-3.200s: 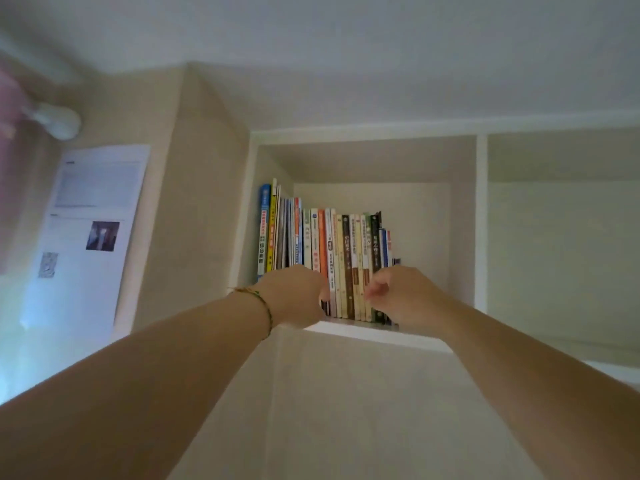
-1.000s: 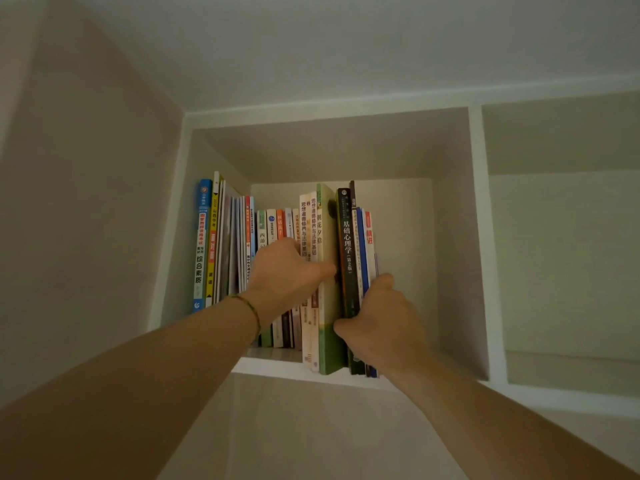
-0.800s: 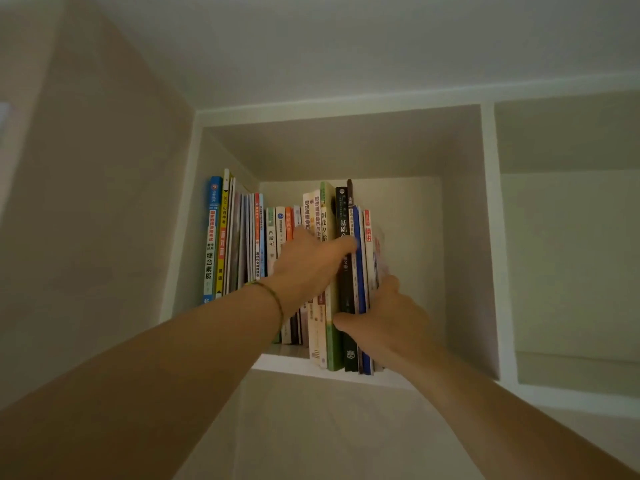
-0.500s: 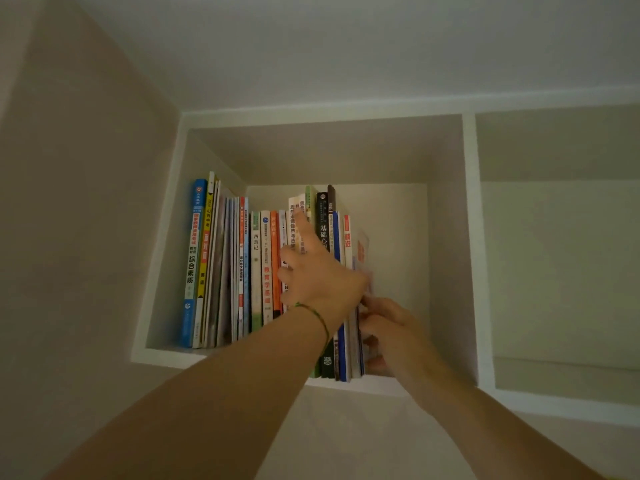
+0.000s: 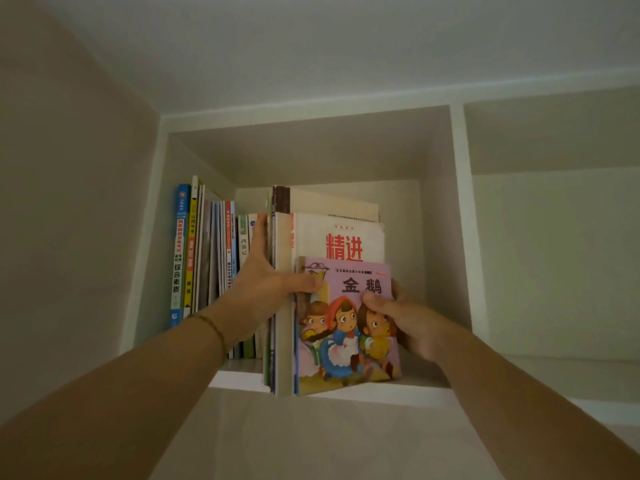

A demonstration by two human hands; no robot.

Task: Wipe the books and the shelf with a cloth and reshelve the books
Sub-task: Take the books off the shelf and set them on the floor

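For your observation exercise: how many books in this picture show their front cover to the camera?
2. The pink picture book, frontmost, is held between the left hand and right hand; the white book with red characters stands directly behind it. Further covers may be hidden behind these.

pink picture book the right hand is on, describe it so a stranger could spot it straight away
In the left cubby of the pale wall shelf, a batch of books tilts out. The thin pink cartoon-cover picture book is frontmost, gripped by the right hand; only it shows three cartoon children.
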